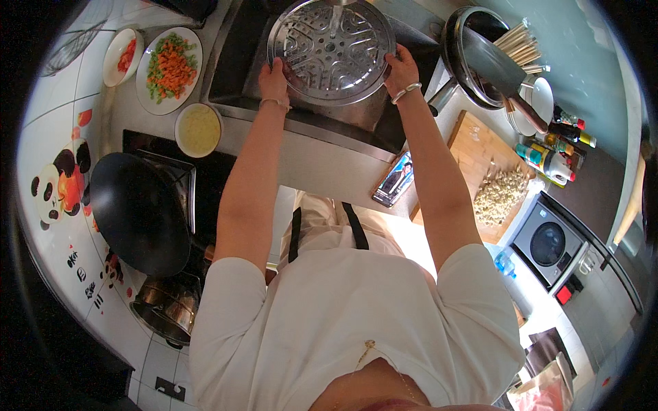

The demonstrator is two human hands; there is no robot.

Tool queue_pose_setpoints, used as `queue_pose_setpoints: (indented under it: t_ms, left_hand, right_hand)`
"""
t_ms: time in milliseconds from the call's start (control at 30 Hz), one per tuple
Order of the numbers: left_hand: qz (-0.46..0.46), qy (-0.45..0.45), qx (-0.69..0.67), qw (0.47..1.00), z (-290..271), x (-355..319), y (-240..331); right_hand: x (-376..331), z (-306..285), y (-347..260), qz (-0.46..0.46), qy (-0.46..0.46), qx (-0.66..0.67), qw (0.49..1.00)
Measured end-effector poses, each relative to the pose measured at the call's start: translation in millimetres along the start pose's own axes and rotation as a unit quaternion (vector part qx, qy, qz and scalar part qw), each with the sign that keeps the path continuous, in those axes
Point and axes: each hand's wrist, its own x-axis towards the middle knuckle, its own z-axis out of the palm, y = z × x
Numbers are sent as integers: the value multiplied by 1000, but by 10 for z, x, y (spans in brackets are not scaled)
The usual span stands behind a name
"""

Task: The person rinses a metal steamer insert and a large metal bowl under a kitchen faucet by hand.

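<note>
Over the dark sink (236,58) I hold a round metal steamer tray (343,65) with a pattern of cut-out holes. My left hand (274,82) grips its left edge. On the right edge my right hand (402,71) is closed, with the thumb on the rim. The fingers beneath the tray are partly hidden. At the top of the view a faucet (340,2) stands over the tray, and what looks like water runs from it onto the metal.
Left of the sink are a plate of diced orange and green vegetables (170,72), a bowl of red pieces (125,56) and a bowl of yellowish liquid (199,130). A black wok (140,212) sits lower left. Rightward are a cleaver (490,61), cutting board (466,140) with chopped pale pieces, and phone (394,179).
</note>
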Motion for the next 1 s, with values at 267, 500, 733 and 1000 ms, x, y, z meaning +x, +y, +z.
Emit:
queue_pose_setpoints:
  t_ms: [267, 500, 733, 1000]
  left_hand:
    - [132, 5, -103, 986, 51, 159, 50]
    - [292, 40, 42, 955, -153, 165, 246]
    - [353, 46, 68, 932, -105, -297, 639]
    - [278, 92, 132, 947, -172, -301, 740]
  right_hand:
    - [88, -56, 36, 7, -2, 29, 1000]
    - [181, 63, 273, 119, 29, -7, 992]
    - [-9, 306, 427, 241, 3, -37, 970]
    - [-217, 218, 748, 223, -61, -2, 973]
